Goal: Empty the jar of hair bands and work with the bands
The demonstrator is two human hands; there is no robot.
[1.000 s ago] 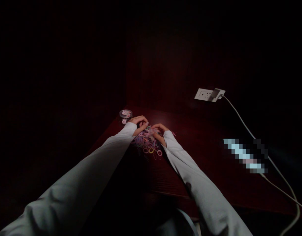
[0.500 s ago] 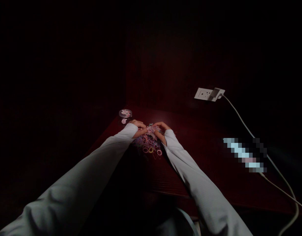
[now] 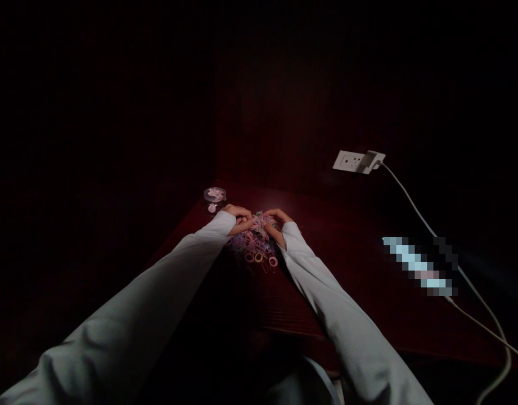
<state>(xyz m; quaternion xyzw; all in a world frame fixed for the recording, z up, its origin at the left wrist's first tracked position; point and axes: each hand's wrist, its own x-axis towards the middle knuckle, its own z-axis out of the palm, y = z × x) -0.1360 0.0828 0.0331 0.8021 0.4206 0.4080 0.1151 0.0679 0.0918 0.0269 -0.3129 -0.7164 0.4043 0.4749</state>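
Note:
A tangled heap of small pastel elastic hair bands (image 3: 255, 243) lies on the dark red table, with thicker pink and yellow hair ties at its near edge. My left hand (image 3: 239, 217) is at the heap's left side, its fingers curled and the thumb close to them. What it pinches is too small to make out. On the right side, my right hand (image 3: 279, 221) rests against the heap with its fingers bent and its thumb apart from them. Loose bands lie between the two hands.
Behind my left hand stands a clear round container (image 3: 215, 194) with pink pieces in it. A wall socket (image 3: 348, 161) holds a white charger (image 3: 373, 161), whose cable (image 3: 410, 201) runs down to the right. A blurred-out bright object (image 3: 417, 265) lies on the table (image 3: 347, 292).
My left hand has drawn slightly upward, with its fingers more curled. The pale bands between the hands have shifted and spread onto the heap. My right hand is nearly still.

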